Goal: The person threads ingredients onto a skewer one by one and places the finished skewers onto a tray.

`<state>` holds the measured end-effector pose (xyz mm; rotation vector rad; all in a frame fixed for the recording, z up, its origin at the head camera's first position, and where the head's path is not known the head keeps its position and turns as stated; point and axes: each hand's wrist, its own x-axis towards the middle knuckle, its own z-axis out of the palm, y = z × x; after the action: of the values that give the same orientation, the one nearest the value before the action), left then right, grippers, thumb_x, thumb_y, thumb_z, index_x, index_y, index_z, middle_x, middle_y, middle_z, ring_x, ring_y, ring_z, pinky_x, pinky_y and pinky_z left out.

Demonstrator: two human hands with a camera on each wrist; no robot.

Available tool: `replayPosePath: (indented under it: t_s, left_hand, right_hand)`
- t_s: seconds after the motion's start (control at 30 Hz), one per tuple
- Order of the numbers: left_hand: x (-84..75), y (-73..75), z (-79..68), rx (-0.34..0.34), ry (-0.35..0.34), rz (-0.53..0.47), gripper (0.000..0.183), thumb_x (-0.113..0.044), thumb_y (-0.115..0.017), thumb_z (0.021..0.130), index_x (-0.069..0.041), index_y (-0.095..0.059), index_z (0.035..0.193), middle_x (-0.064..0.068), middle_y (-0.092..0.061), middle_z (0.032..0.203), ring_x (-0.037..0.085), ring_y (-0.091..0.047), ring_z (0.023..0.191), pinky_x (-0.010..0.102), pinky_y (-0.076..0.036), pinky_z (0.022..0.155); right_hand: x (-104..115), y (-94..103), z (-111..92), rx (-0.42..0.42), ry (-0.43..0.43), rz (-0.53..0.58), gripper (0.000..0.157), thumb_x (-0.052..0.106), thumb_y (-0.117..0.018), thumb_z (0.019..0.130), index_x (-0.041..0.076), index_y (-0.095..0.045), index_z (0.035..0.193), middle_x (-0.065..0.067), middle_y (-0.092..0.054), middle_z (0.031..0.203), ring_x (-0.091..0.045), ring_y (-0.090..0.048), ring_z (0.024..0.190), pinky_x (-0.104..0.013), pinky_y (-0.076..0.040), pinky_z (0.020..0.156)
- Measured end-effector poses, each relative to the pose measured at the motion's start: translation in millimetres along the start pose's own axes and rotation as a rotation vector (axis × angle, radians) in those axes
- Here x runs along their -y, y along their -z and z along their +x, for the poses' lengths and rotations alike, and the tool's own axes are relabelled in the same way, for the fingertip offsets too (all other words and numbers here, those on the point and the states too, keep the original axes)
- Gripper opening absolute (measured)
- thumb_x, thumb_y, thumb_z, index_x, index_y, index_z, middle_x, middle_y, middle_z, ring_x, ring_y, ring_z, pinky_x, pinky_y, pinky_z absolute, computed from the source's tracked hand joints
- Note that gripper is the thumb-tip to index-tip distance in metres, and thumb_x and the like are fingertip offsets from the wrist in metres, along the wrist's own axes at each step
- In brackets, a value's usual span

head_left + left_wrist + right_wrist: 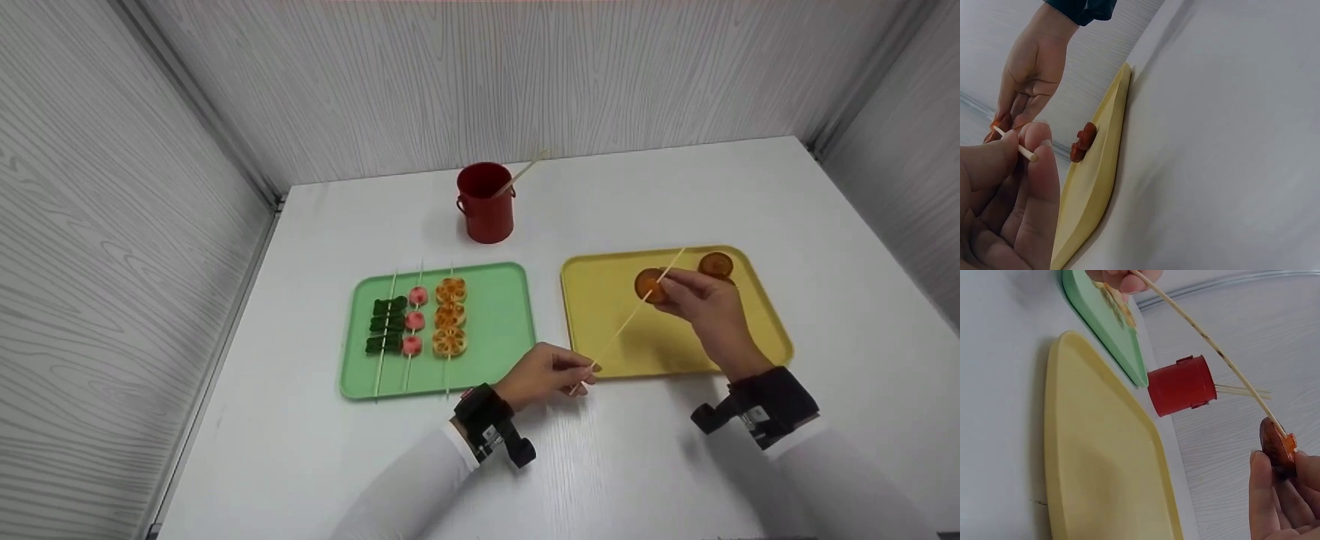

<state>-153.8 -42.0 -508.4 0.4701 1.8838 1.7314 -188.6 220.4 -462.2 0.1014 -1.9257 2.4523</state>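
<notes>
My left hand pinches the lower end of a thin wooden skewer between thumb and fingers, near the front left corner of the yellow tray. Above that tray, my right hand grips a round brown piece with an orange middle. The skewer runs through this piece's orange part, its tip sticking out past the fingers in the head view. Another such brown piece lies at the tray's back right corner. From the left wrist, the skewer's blunt end shows between the fingertips.
On the left, a green tray bears three loaded skewers: dark green pieces, pink pieces and lotus root slices. A red bucket holding thin skewers stands behind the trays. White panels enclose the table's back and sides.
</notes>
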Motion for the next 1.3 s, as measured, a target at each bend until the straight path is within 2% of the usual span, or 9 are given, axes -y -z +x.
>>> replayPosePath:
  t_s: [0.23,0.43,0.63,0.9,1.1,1.3]
  left_hand:
    - [-0.6,-0.8,0.8,0.003,0.001,-0.050,0.021,0.003,-0.061,0.093,0.011,-0.067,0.112,0.028,-0.069,0.100,0.008,-0.065,0.067,0.020,-0.056,0.064]
    - [-8.2,-1.3,1.2,-0.003,0.003,-0.049,0.022,0.003,-0.061,0.093,0.010,-0.066,0.113,0.031,-0.067,0.103,0.008,-0.066,0.068,0.026,-0.058,0.068]
    - [-10.9,0.4,2.9,-0.014,-0.010,-0.038,0.023,0.001,-0.060,0.094,0.011,-0.066,0.114,0.032,-0.067,0.102,0.008,-0.065,0.068,0.033,-0.060,0.072]
    - [-19.8,2.7,4.5,-0.039,-0.025,-0.056,0.024,0.000,-0.061,0.094,0.012,-0.065,0.114,0.033,-0.066,0.103,0.008,-0.065,0.068,0.022,-0.057,0.066]
    - [-18.2,5.2,5.4,-0.045,-0.032,-0.078,0.023,-0.001,-0.061,0.094,0.013,-0.065,0.112,0.035,-0.065,0.103,0.012,-0.064,0.070,0.020,-0.055,0.064]
    - [-15.4,7.3,4.3,-0.038,-0.049,-0.092,0.024,-0.001,-0.061,0.094,0.013,-0.065,0.113,0.034,-0.065,0.104,0.009,-0.064,0.070,0.019,-0.053,0.063]
  right_hand:
    - [-2,-5.7,-4,-0.009,-0.006,-0.040,0.022,0.006,-0.065,0.093,-0.004,-0.066,0.112,-0.001,-0.071,0.095,-0.014,-0.071,0.082,-0.027,-0.058,0.077]
    - [-4,-12.9,-7,0.004,-0.005,-0.076,0.037,0.008,-0.065,0.093,-0.015,-0.058,0.121,0.000,-0.072,0.096,-0.014,-0.071,0.082,-0.027,-0.058,0.077]
    - [-11,-21.6,-11,0.017,-0.020,-0.126,0.039,0.007,-0.064,0.094,-0.018,-0.055,0.122,0.002,-0.073,0.091,-0.013,-0.071,0.078,-0.028,-0.058,0.077]
    - [-15,-34.3,-16,0.047,-0.045,-0.157,0.044,0.009,-0.066,0.093,-0.020,-0.053,0.124,0.002,-0.073,0.092,-0.012,-0.071,0.079,-0.029,-0.058,0.078]
    - [-18,-42.0,-23,0.076,-0.068,-0.177,0.043,0.010,-0.066,0.093,-0.018,-0.054,0.124,0.001,-0.073,0.096,-0.014,-0.071,0.085,-0.030,-0.057,0.081]
    - [-23,-46.4,-27,0.098,-0.064,-0.201,0.040,0.011,-0.066,0.093,-0.014,-0.058,0.123,-0.003,-0.072,0.101,-0.015,-0.071,0.088,-0.032,-0.057,0.081]
